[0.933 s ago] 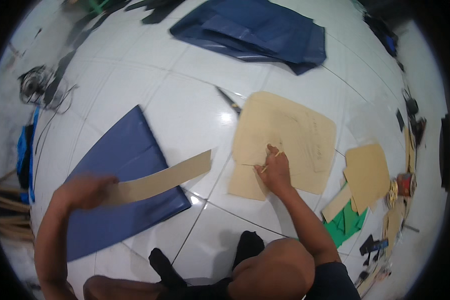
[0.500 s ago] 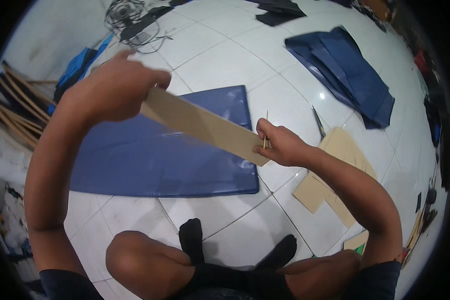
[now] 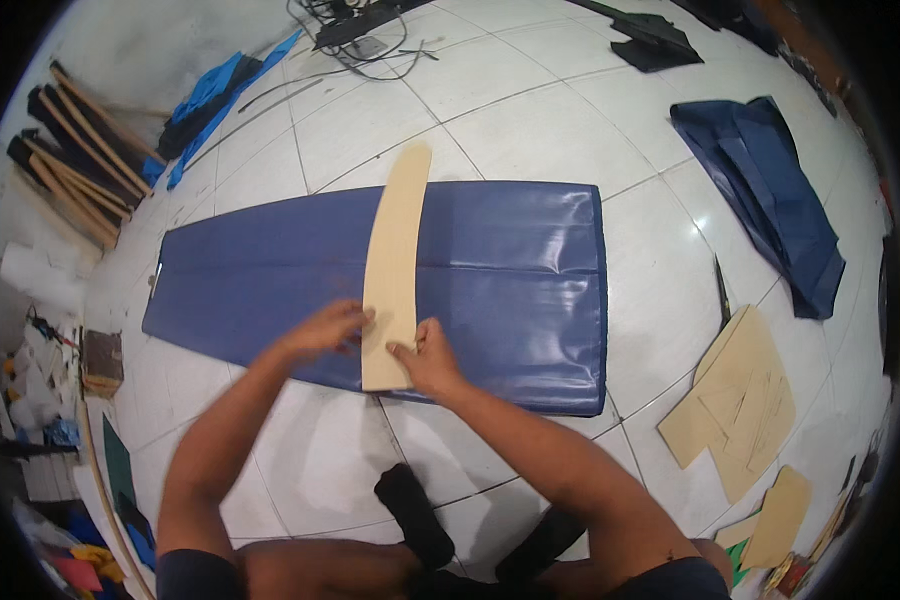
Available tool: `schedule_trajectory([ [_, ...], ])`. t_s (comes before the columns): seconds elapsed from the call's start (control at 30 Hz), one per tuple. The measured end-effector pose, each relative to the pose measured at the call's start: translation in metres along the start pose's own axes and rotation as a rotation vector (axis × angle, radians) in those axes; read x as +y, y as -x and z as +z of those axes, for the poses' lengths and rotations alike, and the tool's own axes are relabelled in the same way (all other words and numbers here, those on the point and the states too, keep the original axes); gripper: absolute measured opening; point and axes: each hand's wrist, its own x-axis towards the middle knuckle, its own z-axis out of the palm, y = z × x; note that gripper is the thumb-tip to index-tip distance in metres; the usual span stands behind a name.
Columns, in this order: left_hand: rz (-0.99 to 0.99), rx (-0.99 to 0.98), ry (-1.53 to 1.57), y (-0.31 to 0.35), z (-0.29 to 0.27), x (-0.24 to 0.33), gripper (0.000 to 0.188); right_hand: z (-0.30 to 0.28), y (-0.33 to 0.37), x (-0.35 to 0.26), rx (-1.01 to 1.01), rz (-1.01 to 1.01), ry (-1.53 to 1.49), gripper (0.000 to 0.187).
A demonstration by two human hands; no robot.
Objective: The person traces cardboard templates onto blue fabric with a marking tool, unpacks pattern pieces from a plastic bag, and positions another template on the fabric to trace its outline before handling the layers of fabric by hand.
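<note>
A long tan cardboard pattern piece, slightly curved, lies across the blue vinyl sheet. Its far end reaches past the sheet's far edge, and its near end is by the sheet's front edge. At the near part's left edge is my left hand, fingers stretched out and a little blurred. On the opposite edge my right hand grips the cardboard, thumb on top and fingers curled. Whether the thin stick seen earlier is still inside those fingers is hidden.
Folded blue vinyl lies at the right on the tiled floor, with a dark pointed tool and marked cardboard pieces nearer. Rolled materials lean at the left wall. Cables lie at the back.
The cardboard piece, held up slanting before, has been turned lengthwise away from me and laid on the blue sheet. My left hand came down to its near end. The view has shifted.
</note>
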Motion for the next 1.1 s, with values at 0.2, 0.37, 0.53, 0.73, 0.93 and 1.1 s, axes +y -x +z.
schedule_trajectory([
  [0.2,-0.118,0.171,0.043,-0.031,0.022,-0.105,0.043,-0.024,-0.002,0.022,-0.071,0.074,0.487,0.043],
  [0.37,-0.089,0.291,-0.103,-0.042,0.019,-0.123,0.037,-0.071,-0.015,0.041,0.067,-0.084,0.551,0.035],
  [0.53,0.064,0.329,-0.175,-0.046,0.036,-0.127,0.040,-0.069,-0.001,0.051,0.049,-0.045,0.507,0.028],
  [0.73,0.249,0.358,-0.141,-0.057,0.039,-0.137,0.045,-0.046,0.028,0.063,0.210,-0.258,0.674,0.022],
  [0.93,0.417,0.291,-0.278,-0.070,0.030,-0.148,0.048,-0.018,0.045,0.055,0.081,-0.275,0.751,0.019],
  [1.1,0.460,0.270,-0.375,-0.065,0.023,-0.143,0.044,0.011,0.063,0.057,0.030,-0.419,0.799,0.028],
])
